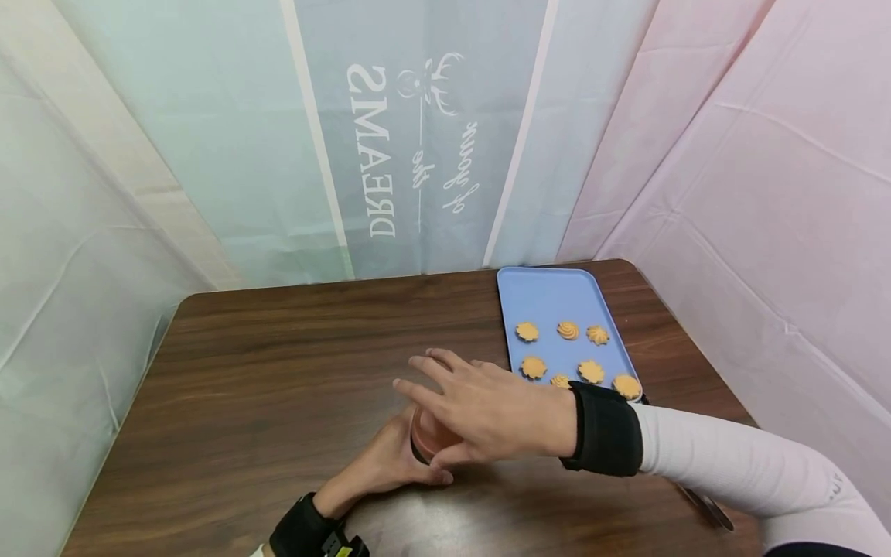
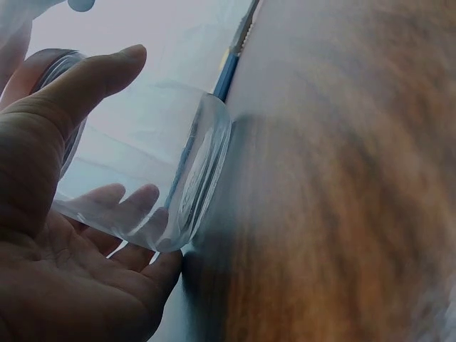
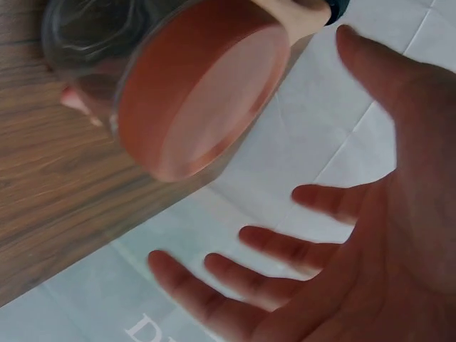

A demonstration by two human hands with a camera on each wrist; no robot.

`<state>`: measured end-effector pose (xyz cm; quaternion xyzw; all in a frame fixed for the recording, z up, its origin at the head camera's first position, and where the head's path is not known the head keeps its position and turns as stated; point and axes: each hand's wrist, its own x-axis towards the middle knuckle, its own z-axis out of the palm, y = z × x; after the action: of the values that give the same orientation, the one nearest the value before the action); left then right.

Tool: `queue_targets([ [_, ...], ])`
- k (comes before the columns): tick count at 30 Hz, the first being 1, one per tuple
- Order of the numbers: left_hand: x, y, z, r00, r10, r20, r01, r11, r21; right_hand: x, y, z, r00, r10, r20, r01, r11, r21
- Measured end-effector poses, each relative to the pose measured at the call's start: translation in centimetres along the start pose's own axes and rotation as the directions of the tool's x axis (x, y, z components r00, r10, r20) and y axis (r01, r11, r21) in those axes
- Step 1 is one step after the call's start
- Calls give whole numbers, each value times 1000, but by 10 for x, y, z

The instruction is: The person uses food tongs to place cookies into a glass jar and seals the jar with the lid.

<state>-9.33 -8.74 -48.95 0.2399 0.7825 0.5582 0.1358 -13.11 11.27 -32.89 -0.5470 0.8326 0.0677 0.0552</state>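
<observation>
Lid approach on the held jar

On the dark wooden table (image 1: 278, 371), beside the blue tray (image 1: 550, 298) of biscuits, the left hand (image 1: 390, 464) grips the clear glass jar (image 2: 153, 185). The right hand (image 1: 480, 410) hovers, fingers spread, over its orange lid (image 3: 196, 103). Centre the palm before closing.

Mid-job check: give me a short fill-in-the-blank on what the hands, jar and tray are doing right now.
1. The left hand holds a clear jar whose lid is coloured ____.
2. The right hand hovers over the lid with its fingers ____.
3. The cookies lie on a tray of ____ colour.
4. The tray sits on the ____ side of the table, as the person sees it.

Missing words: orange; spread open; blue; right
</observation>
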Motion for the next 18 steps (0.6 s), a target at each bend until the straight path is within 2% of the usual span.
queue_targets([
  [3, 0, 1, 1, 1000, 0, -10, 0, 1000, 18, -1, -4, 1, 999, 31, 15, -31, 1000, -2],
  [8, 0, 1, 0, 1000, 4, -16, -3, 999, 41, 1, -7, 6, 999, 31, 31, -31, 999, -17],
  [18, 0, 0, 1, 1000, 5, -6, -4, 997, 74, 4, -13, 23, 997, 79, 19, -79, 997, 13],
])
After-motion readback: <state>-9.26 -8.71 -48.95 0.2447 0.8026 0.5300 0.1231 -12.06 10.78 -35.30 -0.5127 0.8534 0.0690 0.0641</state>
